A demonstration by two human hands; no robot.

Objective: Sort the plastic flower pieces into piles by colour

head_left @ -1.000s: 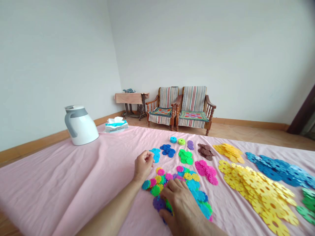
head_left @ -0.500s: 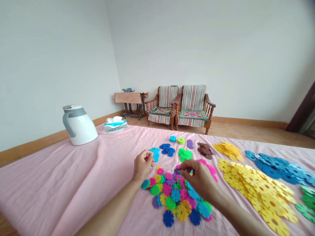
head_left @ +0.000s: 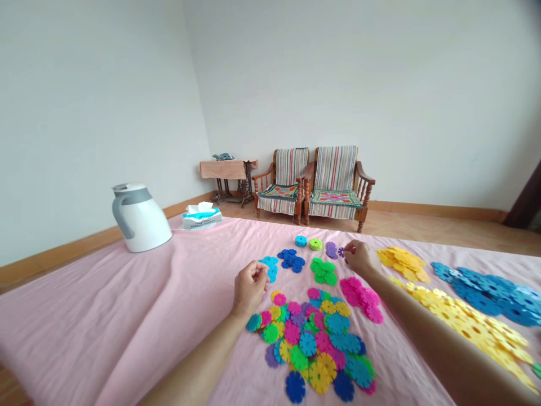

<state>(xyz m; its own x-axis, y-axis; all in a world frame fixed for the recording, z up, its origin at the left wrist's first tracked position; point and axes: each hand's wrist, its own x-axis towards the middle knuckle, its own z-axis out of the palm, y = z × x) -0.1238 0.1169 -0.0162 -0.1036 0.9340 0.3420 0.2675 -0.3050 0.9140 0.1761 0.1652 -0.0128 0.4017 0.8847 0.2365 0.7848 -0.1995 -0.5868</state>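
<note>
My right hand [head_left: 360, 256] reaches to the far side of the cloth, its fingers pinching a purple snowflake disc [head_left: 342, 252] close to a small purple pile [head_left: 332, 250]. My left hand [head_left: 252, 283] hovers with closed fingertips beside the light blue discs [head_left: 270, 268]; whether it holds anything is hidden. In front of me lies a mixed heap of coloured discs [head_left: 307, 343]. Beyond it are single-colour piles: dark blue [head_left: 292, 260], green [head_left: 323, 272] and pink [head_left: 362, 299]. A blue stack [head_left: 301, 241] and a lime stack [head_left: 315, 244] stand farther back.
Larger yellow discs [head_left: 469, 324], teal-blue discs [head_left: 486, 288] and an orange-yellow pile [head_left: 403, 263] lie at right. A white jug [head_left: 146, 223] and a tissue box [head_left: 202, 216] stand at left on the pink cloth [head_left: 105, 316]. Two armchairs [head_left: 336, 180] are behind.
My right hand has moved from the mixed heap out to the purple pile, carrying a purple disc. My left hand stays near the light blue discs. The view has shifted slightly.
</note>
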